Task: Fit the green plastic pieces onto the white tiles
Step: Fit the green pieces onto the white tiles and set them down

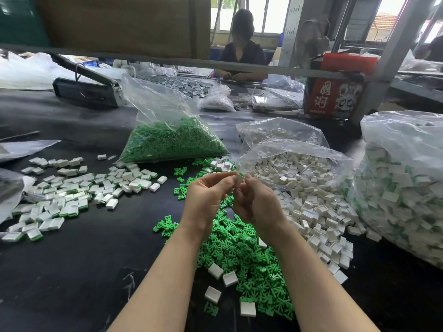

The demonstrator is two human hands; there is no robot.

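My left hand (pixel 205 197) and my right hand (pixel 255 202) meet above the middle of the black table, both pinching one small white tile (pixel 239 178) with a bit of green at its top edge. Under my forearms lies a heap of loose green plastic pieces (pixel 242 250) with a few white tiles (pixel 215 270) on it. To the right spreads a pile of loose white tiles (pixel 316 212). On the left lie several tiles with green fitted (pixel 69 197).
A clear bag of green pieces (pixel 172 140) stands behind my hands. Open bags of white tiles (pixel 294 164) and a large bag of tiles with green (pixel 402 200) fill the right side. Another person sits across the table (pixel 242 49). A red box (pixel 335 94) stands at the back right.
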